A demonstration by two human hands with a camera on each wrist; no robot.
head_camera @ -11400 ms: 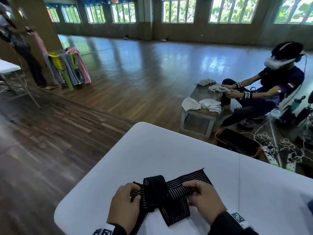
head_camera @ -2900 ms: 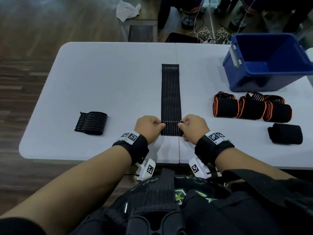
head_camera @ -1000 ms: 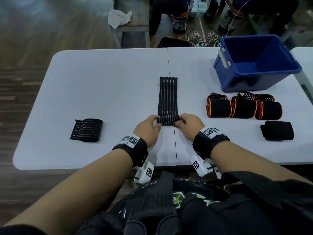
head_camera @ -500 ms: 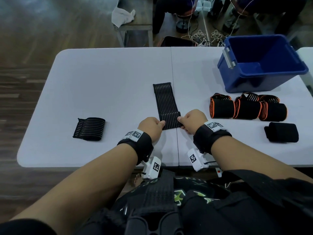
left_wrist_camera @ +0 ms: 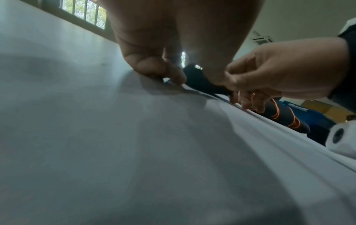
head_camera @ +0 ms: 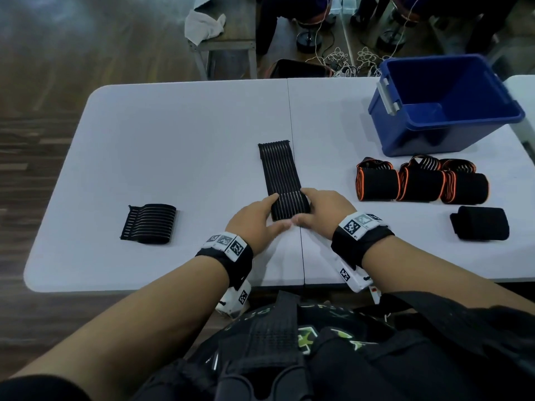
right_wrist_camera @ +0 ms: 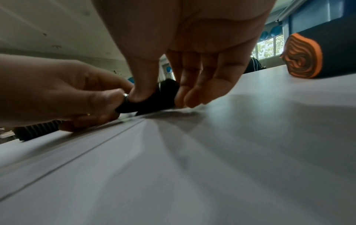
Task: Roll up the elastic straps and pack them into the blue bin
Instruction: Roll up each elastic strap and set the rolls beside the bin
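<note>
A black striped elastic strap (head_camera: 275, 169) lies flat along the middle of the white table (head_camera: 173, 140). Its near end is wound into a short roll (head_camera: 290, 206). My left hand (head_camera: 270, 215) grips the roll's left end and my right hand (head_camera: 312, 208) grips its right end. In the right wrist view my thumb and fingers (right_wrist_camera: 188, 85) pinch the dark roll (right_wrist_camera: 159, 99). In the left wrist view my curled fingers (left_wrist_camera: 154, 67) press down beside the strap (left_wrist_camera: 202, 83). The blue bin (head_camera: 434, 140) stands open at the far right.
Three orange-edged rolls (head_camera: 421, 185) lie in a row before the bin, and an all-black roll (head_camera: 480, 222) sits nearer me. Another striped roll (head_camera: 149, 224) lies at the left. A bench with a cloth (head_camera: 205, 24) and cables stand beyond the table.
The roll under my hands has grown thicker and the flat length of strap has become shorter. The strap now slants slightly to the left at its far end.
</note>
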